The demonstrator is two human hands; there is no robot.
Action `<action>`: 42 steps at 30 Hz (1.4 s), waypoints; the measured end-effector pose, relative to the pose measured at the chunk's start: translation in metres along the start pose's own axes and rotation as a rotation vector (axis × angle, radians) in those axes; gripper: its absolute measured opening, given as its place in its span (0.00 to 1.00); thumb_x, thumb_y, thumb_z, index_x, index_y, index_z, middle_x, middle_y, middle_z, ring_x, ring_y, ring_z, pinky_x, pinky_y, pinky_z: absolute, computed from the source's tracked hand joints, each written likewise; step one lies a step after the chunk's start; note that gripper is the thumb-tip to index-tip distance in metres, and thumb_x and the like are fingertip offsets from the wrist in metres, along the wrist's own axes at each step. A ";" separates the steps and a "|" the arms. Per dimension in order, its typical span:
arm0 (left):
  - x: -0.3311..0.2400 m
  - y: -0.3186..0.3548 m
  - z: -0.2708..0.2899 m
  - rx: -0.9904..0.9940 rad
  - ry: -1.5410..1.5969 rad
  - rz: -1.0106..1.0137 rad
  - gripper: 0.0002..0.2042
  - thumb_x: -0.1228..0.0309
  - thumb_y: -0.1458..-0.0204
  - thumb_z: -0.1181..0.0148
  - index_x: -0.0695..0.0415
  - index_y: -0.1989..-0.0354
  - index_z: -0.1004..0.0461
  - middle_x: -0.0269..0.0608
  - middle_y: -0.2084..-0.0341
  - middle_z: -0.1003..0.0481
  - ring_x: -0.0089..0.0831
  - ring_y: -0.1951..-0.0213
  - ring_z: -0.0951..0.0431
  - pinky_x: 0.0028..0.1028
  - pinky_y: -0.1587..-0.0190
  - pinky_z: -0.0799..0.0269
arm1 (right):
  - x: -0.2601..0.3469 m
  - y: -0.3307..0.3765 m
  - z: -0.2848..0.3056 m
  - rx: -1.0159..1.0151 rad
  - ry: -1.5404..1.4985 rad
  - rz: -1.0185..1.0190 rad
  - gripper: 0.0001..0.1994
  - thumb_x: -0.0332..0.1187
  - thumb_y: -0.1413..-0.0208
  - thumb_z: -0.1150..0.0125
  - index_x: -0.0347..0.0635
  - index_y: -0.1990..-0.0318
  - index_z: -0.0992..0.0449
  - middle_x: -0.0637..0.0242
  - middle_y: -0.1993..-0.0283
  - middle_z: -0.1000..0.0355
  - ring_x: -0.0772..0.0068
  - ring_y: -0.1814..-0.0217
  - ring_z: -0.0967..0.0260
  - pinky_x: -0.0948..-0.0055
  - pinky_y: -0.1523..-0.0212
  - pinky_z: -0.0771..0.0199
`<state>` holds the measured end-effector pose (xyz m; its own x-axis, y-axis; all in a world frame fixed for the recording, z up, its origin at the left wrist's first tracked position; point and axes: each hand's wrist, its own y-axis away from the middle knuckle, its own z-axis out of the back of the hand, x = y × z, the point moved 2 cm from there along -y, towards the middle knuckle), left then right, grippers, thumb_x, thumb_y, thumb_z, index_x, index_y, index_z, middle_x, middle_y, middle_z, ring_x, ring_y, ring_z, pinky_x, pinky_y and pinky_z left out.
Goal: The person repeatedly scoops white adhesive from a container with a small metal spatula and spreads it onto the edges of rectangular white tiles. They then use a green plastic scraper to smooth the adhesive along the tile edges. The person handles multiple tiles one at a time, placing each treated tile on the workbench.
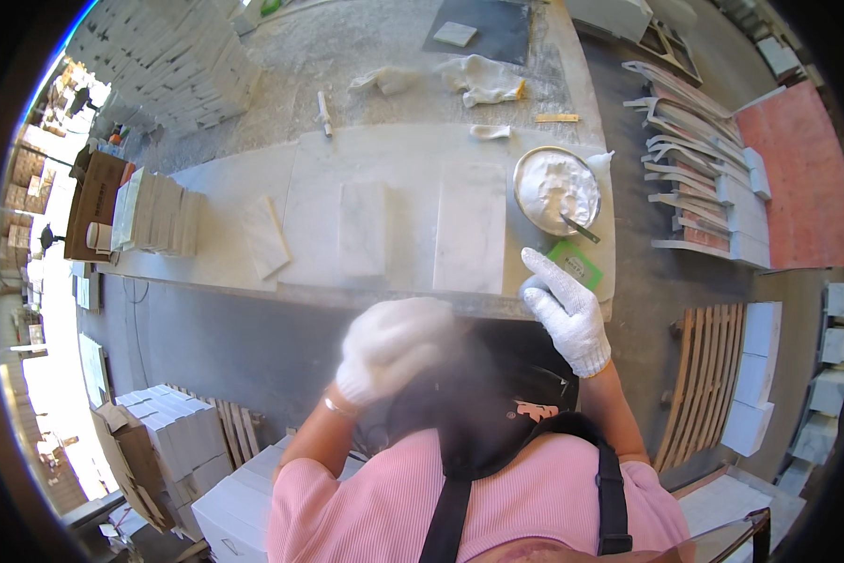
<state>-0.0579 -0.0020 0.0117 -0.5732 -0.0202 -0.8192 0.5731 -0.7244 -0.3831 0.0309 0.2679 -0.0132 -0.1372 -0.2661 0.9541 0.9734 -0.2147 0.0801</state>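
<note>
My left hand (pixel 398 345), in a white knit glove, is smeared by motion in front of my dark apron, and its fingers cannot be made out. Also gloved in white, my right hand (pixel 569 317) is held at the table's near edge with its fingers stretched and apart, and nothing shows in it. Just beyond its fingertips lies a green square pad (pixel 575 266). Past that stands a round bowl (pixel 518 192) of white paste or powder, with a dark-handled spatula (pixel 580 227) stuck in it. Pale stone tiles (pixel 470 227) lie flat to the left, one of them (pixel 362 230) blurred.
A tilted tile (pixel 267 236) and a row of upright tiles (pixel 154 214) sit at the table's left. Crumpled cloths or gloves (pixel 483 81) lie at the back. Slatted pallets (pixel 699 380) and racked slabs (pixel 690 169) stand on the right; boxes (pixel 173 422) at lower left.
</note>
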 end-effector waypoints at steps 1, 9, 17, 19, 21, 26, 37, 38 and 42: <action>0.001 0.013 0.003 -0.119 -0.125 0.213 0.22 0.64 0.37 0.35 0.67 0.40 0.22 0.53 0.49 0.19 0.44 0.51 0.17 0.37 0.45 0.22 | 0.000 0.001 -0.002 0.014 0.034 -0.002 0.25 0.22 0.34 0.37 0.36 0.29 0.27 0.72 0.60 0.23 0.82 0.62 0.29 0.78 0.57 0.25; 0.025 0.011 -0.018 -0.206 0.579 0.843 0.31 0.71 0.36 0.39 0.60 0.24 0.35 0.39 0.54 0.18 0.25 0.59 0.18 0.27 0.55 0.22 | -0.005 0.010 -0.021 0.082 0.040 -0.034 0.28 0.22 0.35 0.38 0.37 0.27 0.29 0.69 0.60 0.20 0.81 0.62 0.27 0.77 0.57 0.24; 0.026 0.030 -0.026 -0.248 0.792 0.841 0.27 0.71 0.37 0.38 0.67 0.30 0.29 0.47 0.48 0.17 0.34 0.55 0.14 0.33 0.53 0.17 | -0.002 0.023 -0.005 0.134 -0.242 -0.241 0.22 0.27 0.32 0.43 0.29 0.33 0.26 0.56 0.53 0.16 0.72 0.63 0.20 0.76 0.60 0.20; 0.030 0.041 -0.030 -0.243 0.870 0.850 0.25 0.71 0.38 0.38 0.69 0.34 0.26 0.50 0.46 0.18 0.39 0.54 0.13 0.35 0.53 0.16 | -0.004 0.026 -0.005 0.133 -0.416 -0.309 0.19 0.29 0.31 0.44 0.30 0.37 0.24 0.56 0.54 0.16 0.71 0.63 0.20 0.76 0.63 0.20; 0.036 0.046 -0.038 -0.289 0.966 0.882 0.21 0.72 0.38 0.39 0.70 0.39 0.24 0.57 0.46 0.18 0.51 0.52 0.13 0.41 0.52 0.13 | -0.007 0.027 -0.007 0.096 -0.489 -0.362 0.17 0.35 0.28 0.47 0.31 0.43 0.22 0.55 0.55 0.16 0.69 0.64 0.19 0.75 0.69 0.22; 0.045 0.044 -0.048 -0.361 1.140 0.827 0.19 0.72 0.36 0.42 0.69 0.39 0.26 0.61 0.49 0.18 0.57 0.52 0.14 0.47 0.48 0.14 | -0.010 0.022 -0.019 0.085 -0.667 -0.416 0.19 0.41 0.26 0.46 0.33 0.44 0.22 0.58 0.59 0.18 0.69 0.65 0.20 0.74 0.69 0.24; 0.037 0.040 -0.054 -0.352 1.113 0.878 0.25 0.62 0.34 0.38 0.65 0.34 0.28 0.47 0.47 0.19 0.37 0.51 0.16 0.37 0.52 0.18 | 0.004 0.013 -0.027 0.182 -0.427 -0.373 0.17 0.43 0.33 0.33 0.33 0.55 0.22 0.59 0.65 0.18 0.73 0.68 0.21 0.79 0.71 0.26; 0.033 0.038 -0.054 -0.348 1.080 0.868 0.26 0.61 0.34 0.38 0.65 0.34 0.28 0.46 0.47 0.19 0.37 0.52 0.16 0.36 0.53 0.19 | 0.004 0.015 -0.026 0.200 -0.342 -0.385 0.17 0.41 0.33 0.32 0.33 0.53 0.22 0.59 0.62 0.18 0.73 0.67 0.20 0.78 0.69 0.25; 0.019 0.028 -0.057 -0.323 0.942 0.859 0.26 0.65 0.39 0.30 0.65 0.35 0.26 0.41 0.45 0.19 0.28 0.47 0.20 0.30 0.42 0.25 | 0.005 0.034 -0.026 0.226 -0.380 -0.468 0.14 0.29 0.34 0.34 0.31 0.44 0.21 0.65 0.58 0.19 0.78 0.60 0.24 0.75 0.59 0.24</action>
<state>-0.0191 0.0160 -0.0385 0.5922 0.1917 -0.7826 0.7364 -0.5230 0.4291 0.0588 0.2349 -0.0129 -0.5225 0.1678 0.8359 0.8467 -0.0131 0.5319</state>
